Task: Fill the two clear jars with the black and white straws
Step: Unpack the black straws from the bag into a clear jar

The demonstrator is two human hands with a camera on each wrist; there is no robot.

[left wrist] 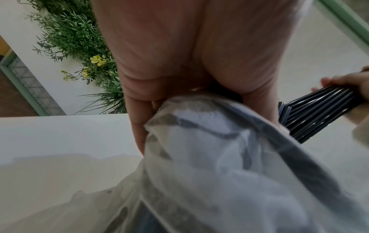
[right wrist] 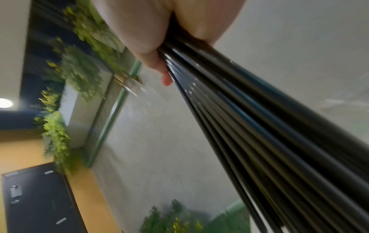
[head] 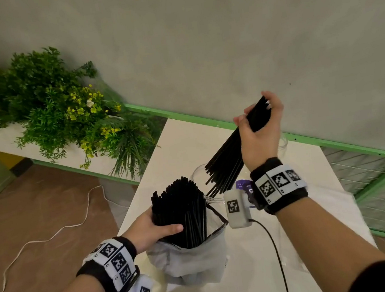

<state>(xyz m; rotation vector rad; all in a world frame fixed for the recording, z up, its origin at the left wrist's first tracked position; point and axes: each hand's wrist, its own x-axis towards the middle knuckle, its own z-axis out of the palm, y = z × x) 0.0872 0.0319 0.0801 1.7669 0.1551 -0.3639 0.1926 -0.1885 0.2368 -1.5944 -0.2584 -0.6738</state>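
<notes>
Right now the right hand is curled tight round a loose handful of thin black plastic straws, held well above the table and slanting down to the left, their lower tips hanging over the mouth of a clear round jar that is mostly hidden behind them. The left hand wraps its fingers and thumb round the big upright bundle of black straws standing in a crumpled translucent plastic bag near the table's front edge. A second clear jar seems to peek out behind the right wrist, though only a sliver of rim shows. No white straws are in view.

The handful is fanned out at its lower end, so if it goes down at this slant some tips will likely catch the rim or miss the mouth and scatter over the table. A light jar could also tip if the straws push sideways on its wall. Should the left hand slacken, the bagged bundle may flop over.

The surface is a smooth white table running to a grey wall edged with a green frame. A white planter of green foliage with yellow flowers sits to the left above a brown floor where a white cable trails
</notes>
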